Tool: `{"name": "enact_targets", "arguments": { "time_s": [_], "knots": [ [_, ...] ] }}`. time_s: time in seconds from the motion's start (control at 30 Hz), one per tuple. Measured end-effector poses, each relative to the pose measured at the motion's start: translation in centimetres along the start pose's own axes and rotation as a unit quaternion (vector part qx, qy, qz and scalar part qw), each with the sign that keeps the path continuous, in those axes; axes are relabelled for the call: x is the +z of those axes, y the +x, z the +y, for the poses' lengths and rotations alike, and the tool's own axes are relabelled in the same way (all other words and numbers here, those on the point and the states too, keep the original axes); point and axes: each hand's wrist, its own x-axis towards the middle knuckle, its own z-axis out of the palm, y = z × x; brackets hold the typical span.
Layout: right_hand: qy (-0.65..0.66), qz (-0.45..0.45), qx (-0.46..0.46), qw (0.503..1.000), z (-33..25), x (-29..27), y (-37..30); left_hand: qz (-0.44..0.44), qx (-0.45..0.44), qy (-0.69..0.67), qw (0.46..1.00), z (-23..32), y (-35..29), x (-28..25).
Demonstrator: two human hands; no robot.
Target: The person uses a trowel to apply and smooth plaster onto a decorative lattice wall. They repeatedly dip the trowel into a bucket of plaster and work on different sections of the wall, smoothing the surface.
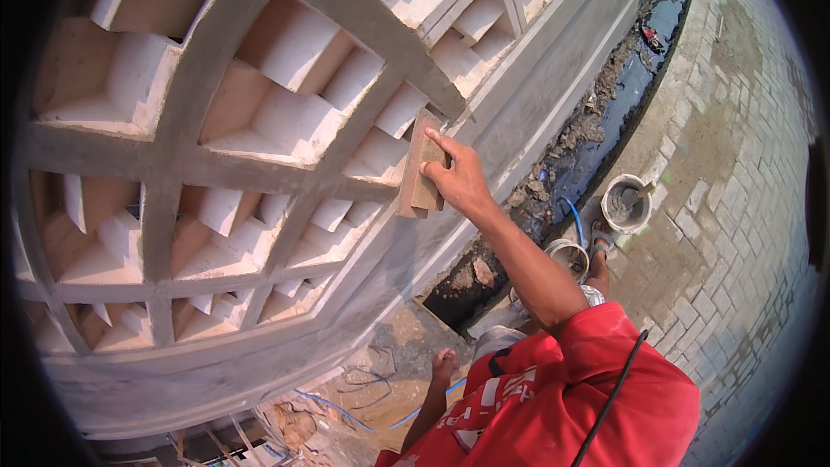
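My right hand (pixel 460 178) is closed round the handle of a brown hand float (pixel 410 175), a flat board that looks wooden. The arm is stretched out, and the float lies near or against the edge of a grey lattice wall (pixel 164 164); whether it touches cannot be made out. Deep square openings with pale, angled blocks fill the lattice. Lower down, beside my red shirt (pixel 553 389), my left hand (pixel 444 367) hangs with its fingers curled in. Nothing shows in it, and it is apart from the wall.
A drain channel (pixel 596 134) with dark water and rubble runs along the wall's base. Beyond it lies block paving (pixel 718 233). A bucket (pixel 627 204) of grey mix stands on the paving, with a second bucket (pixel 566 258) near my foot. A blue hose (pixel 337 411) trails over the ground.
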Motion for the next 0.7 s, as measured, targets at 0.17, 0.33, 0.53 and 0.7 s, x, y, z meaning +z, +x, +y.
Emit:
{"name": "enact_targets", "arguments": {
  "time_s": [0.17,0.33,0.53,0.7],
  "knots": [
    [0.055,0.056,0.013,0.997,-1.7,-1.2,2.9,0.029,0.065,0.039,0.997,0.7,-0.7,0.8],
    [0.001,0.017,-0.040,0.999,-0.9,1.0,0.6,0.028,0.029,0.049,0.998,1.5,-1.2,1.3],
    [0.056,0.069,-0.016,0.996,-2.7,-1.0,2.7,0.010,0.075,0.040,0.996,1.5,-1.0,1.0],
    [0.002,0.040,-0.029,0.999,-2.7,1.0,1.6,0.012,0.008,0.021,1.000,1.4,-0.1,0.6]
  ]
}}
